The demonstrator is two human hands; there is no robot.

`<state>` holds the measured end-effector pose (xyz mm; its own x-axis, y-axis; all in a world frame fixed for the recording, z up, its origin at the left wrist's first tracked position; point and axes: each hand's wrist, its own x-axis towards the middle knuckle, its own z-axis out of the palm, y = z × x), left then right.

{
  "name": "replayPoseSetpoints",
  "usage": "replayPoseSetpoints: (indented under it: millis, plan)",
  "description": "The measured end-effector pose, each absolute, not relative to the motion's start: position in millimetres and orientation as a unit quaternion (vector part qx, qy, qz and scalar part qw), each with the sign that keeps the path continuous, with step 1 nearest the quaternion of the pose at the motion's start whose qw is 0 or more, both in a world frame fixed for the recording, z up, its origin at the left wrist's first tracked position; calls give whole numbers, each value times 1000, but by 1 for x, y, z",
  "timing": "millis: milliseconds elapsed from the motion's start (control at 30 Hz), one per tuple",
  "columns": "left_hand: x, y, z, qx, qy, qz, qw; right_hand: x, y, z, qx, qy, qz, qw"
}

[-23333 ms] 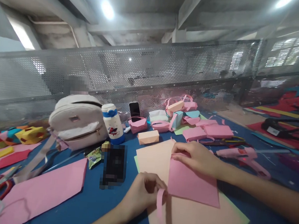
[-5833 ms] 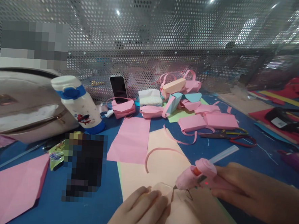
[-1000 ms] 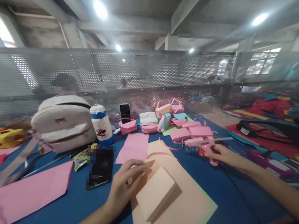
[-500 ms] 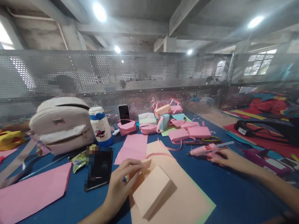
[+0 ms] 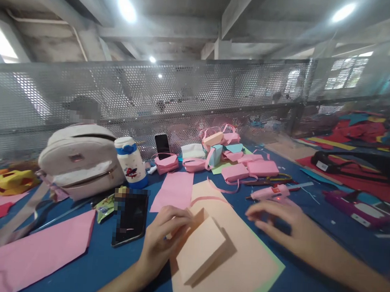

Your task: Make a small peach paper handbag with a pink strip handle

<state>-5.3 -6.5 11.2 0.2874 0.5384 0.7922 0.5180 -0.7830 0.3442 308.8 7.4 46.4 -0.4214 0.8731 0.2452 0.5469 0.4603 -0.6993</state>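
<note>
A folded peach paper box [image 5: 201, 252] stands tilted on a sheet of peach paper [image 5: 240, 272], its upper flap raised. My left hand [image 5: 166, 236] pinches the box at its upper left edge; the fingertips partly hide that flap. Over the right edge of the sheet, my right hand [image 5: 279, 221] hangs with thumb and fingers apart and nothing between them. Just beyond it lies a pink glue gun [image 5: 271, 192] on the blue table, its small red light showing. A thin pink paper strip [image 5: 211, 200] curves across the top of the sheet.
Several small pink paper bags [image 5: 263, 168] are heaped at the back. To the left are a pink sheet [image 5: 43, 251], a black phone [image 5: 133, 217], a snack packet [image 5: 105, 207], a bottle [image 5: 131, 162] and a white backpack [image 5: 78, 161]. A purple device [image 5: 356, 208] lies right.
My right hand has let go of the glue gun and moved left and nearer, toward the box. The glue gun stays on the table. My left hand still holds the box.
</note>
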Motion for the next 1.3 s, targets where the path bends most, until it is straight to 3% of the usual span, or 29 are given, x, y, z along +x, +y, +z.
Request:
replayPoseSetpoints:
  millis: [233,433,767,967,1300]
  plan:
    - [0,-11,19,810,316,493,-6,232,52,26,-319,-745,486,327]
    - [-1,-14,18,798,339,499,18,212,52,14,-341,-650,604,312]
    - [2,-11,10,690,435,570,98,213,47,-3,-335,-677,531,383]
    - [3,-5,6,626,487,557,245,214,40,0,-335,-691,516,379]
    - [5,-6,7,611,530,515,283,212,39,-5,-331,-674,549,368]
